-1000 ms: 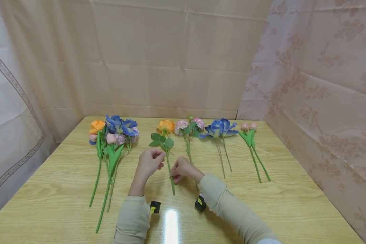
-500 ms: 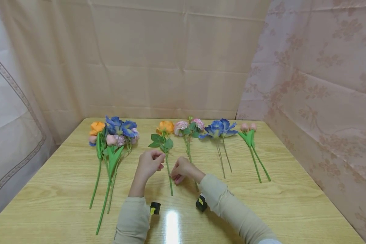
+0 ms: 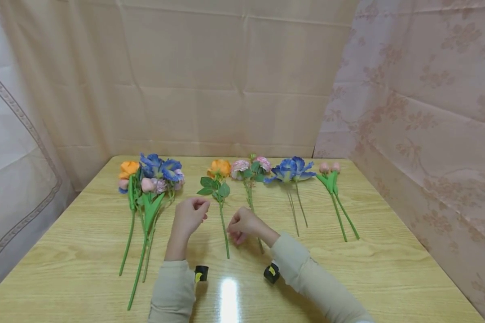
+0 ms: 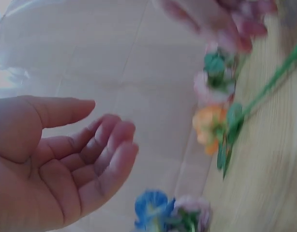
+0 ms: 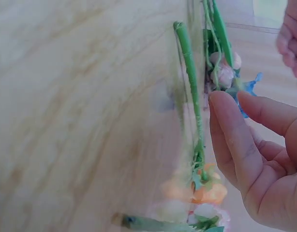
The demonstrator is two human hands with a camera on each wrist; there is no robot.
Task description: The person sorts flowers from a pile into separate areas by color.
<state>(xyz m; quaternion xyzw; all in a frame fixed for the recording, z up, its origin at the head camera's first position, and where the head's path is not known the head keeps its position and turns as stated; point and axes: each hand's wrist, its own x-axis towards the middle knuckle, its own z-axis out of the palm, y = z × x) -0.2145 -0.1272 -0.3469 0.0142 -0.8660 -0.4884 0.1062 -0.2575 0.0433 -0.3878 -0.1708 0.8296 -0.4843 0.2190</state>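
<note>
Above the middle of the tabletop (image 3: 388, 269), the fingers (image 4: 110, 174) of my left hand (image 3: 189, 216) were loosely curved, the thumb standing apart from them, with nothing in their hold. My right hand (image 3: 244, 224), nearer to me, was much the same: thumb and forefinger bent toward each other, a gap between them, holding nothing. Between my hands lay one orange flower (image 3: 219, 169), its bloom pointing away from me, its green stem (image 3: 223, 224) running back toward me. My right fingertips were just beside that stem; I could not tell whether they touched it. My left hand was apart from it on the other side.

I judged the step in hand to be setting this single flower straight. Any further adjustment called for a light pinch on the thin stem; otherwise, for drawing both hands away without catching its leaves.

Next to it on the right lay pink flowers (image 3: 240, 168), their stem partly hidden by my right hand, then blue flowers (image 3: 290, 170), then two pink tulips (image 3: 330, 184). On my left lay a mixed bunch (image 3: 150, 204) of orange, blue and pink. Behind the tabletop hung a beige cloth (image 3: 186, 80); on the right, a patterned pink cloth (image 3: 436, 98).
</note>
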